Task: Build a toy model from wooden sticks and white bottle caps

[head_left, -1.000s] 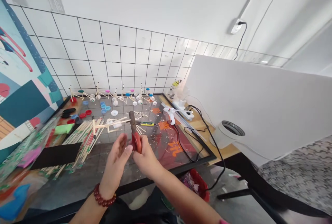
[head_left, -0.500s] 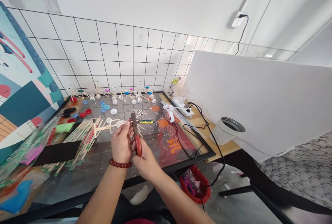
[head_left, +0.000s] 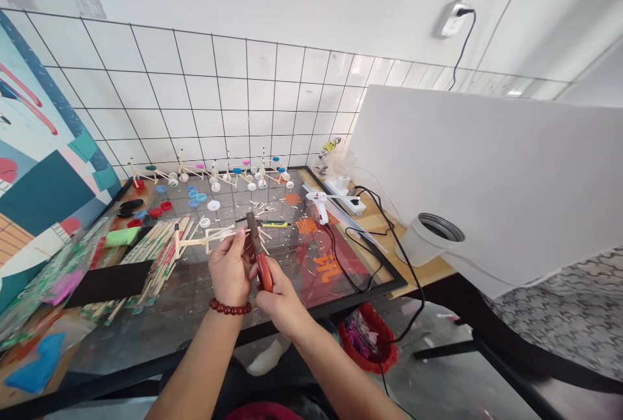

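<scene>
Between its pinched fingers my left hand holds a stick frame, made of pale thin sticks and reaching out to the left. Red beads circle that wrist. My right hand is wrapped round the red handles of pliers, whose dark metal head points up and away. The frame's right end meets the head of the pliers; whether the jaws grip it is too small to tell. Behind the pliers a yellow and black cutter lies on the glass tabletop among short stick pieces.
Stick models with round caps line the back edge. Loose caps and bundled sticks lie left. A white glue gun, its cord and a power strip are right; a white pot stands beyond. Below is a red bin.
Both hands and the pliers have shifted slightly right and down in the picture. The view has also moved a little. Each hand keeps its hold.
</scene>
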